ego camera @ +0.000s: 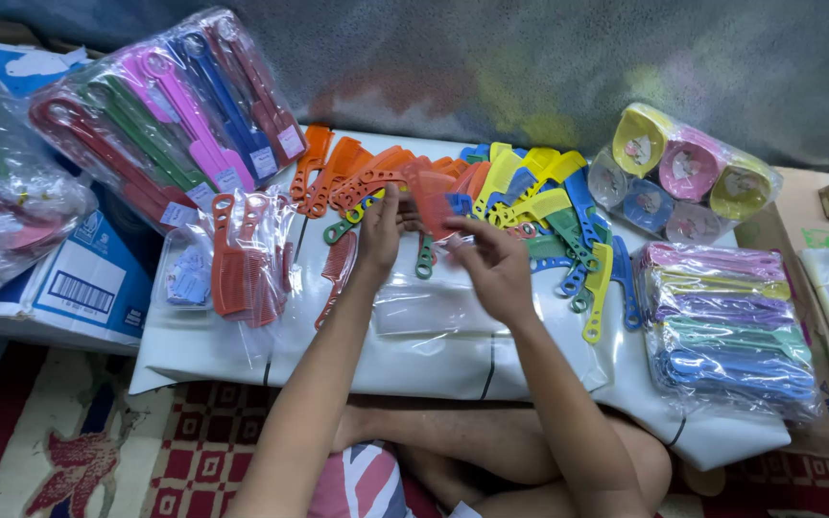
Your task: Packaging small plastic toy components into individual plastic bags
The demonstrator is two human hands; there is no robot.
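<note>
My left hand (pixel 379 230) and my right hand (pixel 493 267) are raised together over a white board (pixel 414 360). Between them they hold an orange-red comb (pixel 432 200) inside a thin clear plastic sleeve. Just behind lies a loose heap of plastic combs (pixel 520 197): orange ones at the left, yellow, blue and green ones at the right. A stack of clear sleeves (pixel 424 309) lies on the board under my hands. Left of my left hand rest bagged orange-red combs (pixel 247 254).
A big bag of long-handled combs (pixel 170 115) leans at the upper left over a blue-and-white carton (pixel 88 283). At the right sit a bag of pastel combs (pixel 726 321) and a pack of round coloured cases (pixel 683 177). My crossed legs and a patterned rug (pixel 98 441) are below.
</note>
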